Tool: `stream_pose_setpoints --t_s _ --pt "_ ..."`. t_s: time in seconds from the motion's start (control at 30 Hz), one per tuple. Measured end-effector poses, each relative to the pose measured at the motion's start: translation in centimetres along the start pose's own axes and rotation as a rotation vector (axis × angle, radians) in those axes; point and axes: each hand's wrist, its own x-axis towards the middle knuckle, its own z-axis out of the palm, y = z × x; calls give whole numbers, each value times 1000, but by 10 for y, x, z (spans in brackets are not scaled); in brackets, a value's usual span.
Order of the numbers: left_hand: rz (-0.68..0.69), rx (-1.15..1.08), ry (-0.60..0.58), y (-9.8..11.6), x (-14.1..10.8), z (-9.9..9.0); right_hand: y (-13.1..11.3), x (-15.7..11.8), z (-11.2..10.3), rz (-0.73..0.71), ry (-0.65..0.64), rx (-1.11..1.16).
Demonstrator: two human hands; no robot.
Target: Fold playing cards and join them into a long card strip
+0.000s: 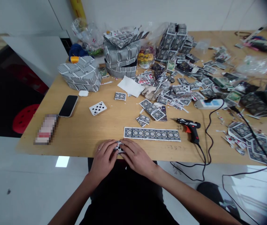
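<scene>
At the table's front edge, my left hand (104,156) and my right hand (136,156) both close their fingers on a playing card (118,147). Its black spade marks show between them, while its sides are hidden under the fingers. Just beyond my right hand lies a strip of joined cards (152,134), backs up. Some folded cards (143,120) and a few overlapping cards (152,109) rest behind the strip. A card with several spades (98,108) lies face up to the left, and a small card stack (120,96) sits farther back.
A glue gun (189,127) with a trailing cord lies right of the strip. A power strip (209,104) stands behind it, amid heaped cards (185,89). Woven card baskets (81,75) stand at the back left. A phone (68,106) lies near the left edge.
</scene>
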Motion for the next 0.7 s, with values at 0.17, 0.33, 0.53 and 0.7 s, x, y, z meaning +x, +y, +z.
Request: stream_pose_setpoints --t_s 0.17,0.33,0.53,0.7 --pt "-18 -40 -26 1 3 -7 3 0 -10 -52 -46 19" --pt "28 -109 -79 2 1 -21 1 -1 -12 -82 -20 24" --pt "56 -251 -208 8 6 -36 -6 0 -28 51 33 323" --pt "-92 -466 -136 11 19 -34 -15 5 -35 342 121 704"
